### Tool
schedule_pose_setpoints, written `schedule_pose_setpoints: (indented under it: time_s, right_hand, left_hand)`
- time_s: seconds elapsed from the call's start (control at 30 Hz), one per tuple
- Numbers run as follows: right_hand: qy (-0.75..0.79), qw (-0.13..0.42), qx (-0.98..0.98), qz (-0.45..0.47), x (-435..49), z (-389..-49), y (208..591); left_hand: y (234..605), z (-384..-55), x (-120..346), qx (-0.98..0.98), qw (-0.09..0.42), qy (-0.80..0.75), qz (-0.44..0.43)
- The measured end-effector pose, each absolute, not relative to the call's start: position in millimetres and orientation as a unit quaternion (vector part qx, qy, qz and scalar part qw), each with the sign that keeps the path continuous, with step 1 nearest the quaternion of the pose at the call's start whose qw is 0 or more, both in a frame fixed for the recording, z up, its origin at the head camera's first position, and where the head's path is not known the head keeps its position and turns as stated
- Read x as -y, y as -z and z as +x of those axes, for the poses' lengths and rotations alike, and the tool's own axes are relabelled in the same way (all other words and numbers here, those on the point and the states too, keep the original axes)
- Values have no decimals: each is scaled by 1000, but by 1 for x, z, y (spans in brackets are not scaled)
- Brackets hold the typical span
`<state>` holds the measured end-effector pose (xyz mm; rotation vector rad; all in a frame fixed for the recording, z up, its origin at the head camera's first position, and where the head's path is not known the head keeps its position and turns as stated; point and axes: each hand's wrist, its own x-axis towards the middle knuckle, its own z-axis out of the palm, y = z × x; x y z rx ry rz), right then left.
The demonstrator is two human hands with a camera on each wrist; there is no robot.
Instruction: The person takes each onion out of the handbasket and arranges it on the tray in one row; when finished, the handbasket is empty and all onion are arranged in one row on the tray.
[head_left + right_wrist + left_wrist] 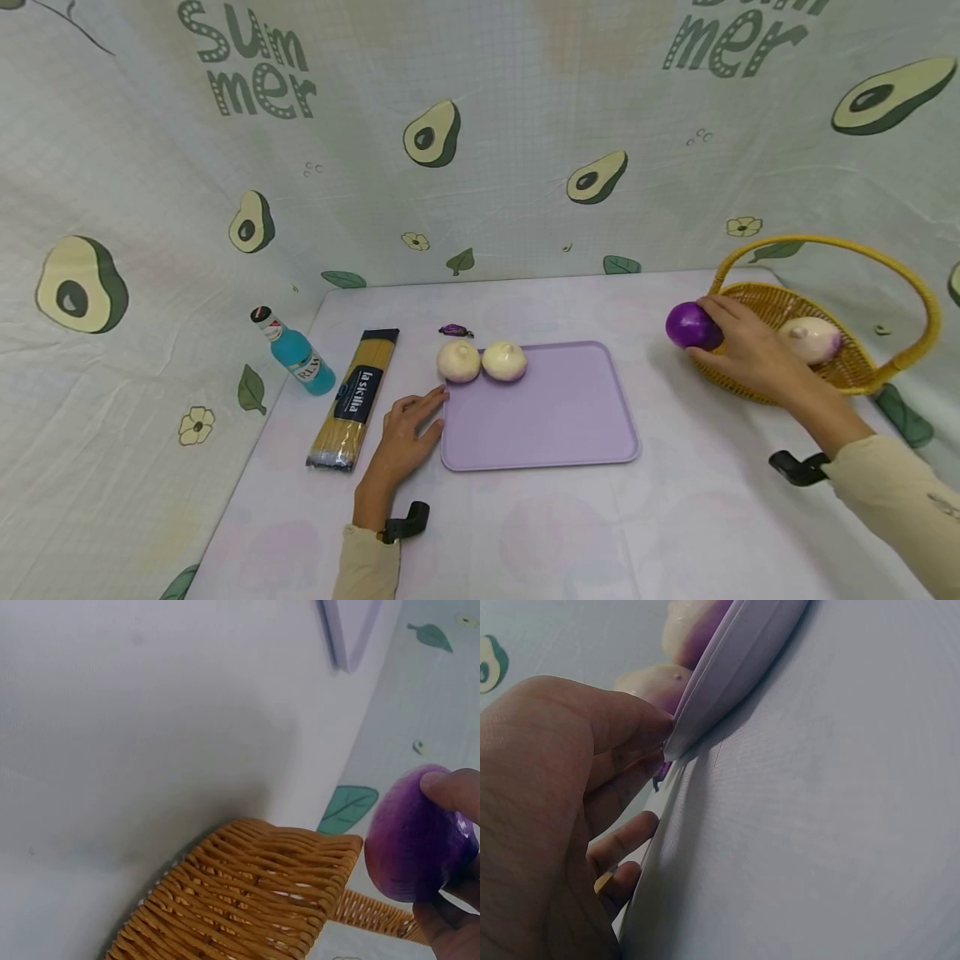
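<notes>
My right hand (750, 346) grips a glossy purple onion (693, 326) at the left rim of a yellow wicker basket (757, 293). In the right wrist view, thumb and fingers hold the onion (416, 836) beside the basket's woven wall (247, 889). A white-and-purple round vegetable (812, 340) lies inside the basket. My left hand (405, 437) rests by the left edge of a lilac tray (540, 417), its fingertips touching the rim. Two more cream-and-purple round vegetables, one left (458, 361) and one right (505, 361), sit at the tray's far left corner.
A pack of spaghetti (356, 400) lies left of the tray, with a blue bottle (300, 354) beyond it at the table's left edge. Behind the tray is a small purple-wrapped candy (456, 331). The basket's tall handle (926, 308) arches over its opening. A patterned cloth hangs behind.
</notes>
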<state>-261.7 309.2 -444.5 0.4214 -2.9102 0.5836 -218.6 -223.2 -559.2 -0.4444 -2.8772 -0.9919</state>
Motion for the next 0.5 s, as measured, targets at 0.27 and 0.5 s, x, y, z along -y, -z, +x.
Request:
schedule_pose_setpoints:
  time_s: [0.27, 0.5]
  right_hand:
    - [-189, 64, 969, 148, -302, -263, 446]
    - [-190, 84, 963, 171, -295, -264, 449]
  left_hand:
    - [558, -218, 223, 932, 29, 331, -141]
    - [560, -219, 224, 931, 29, 333, -145]
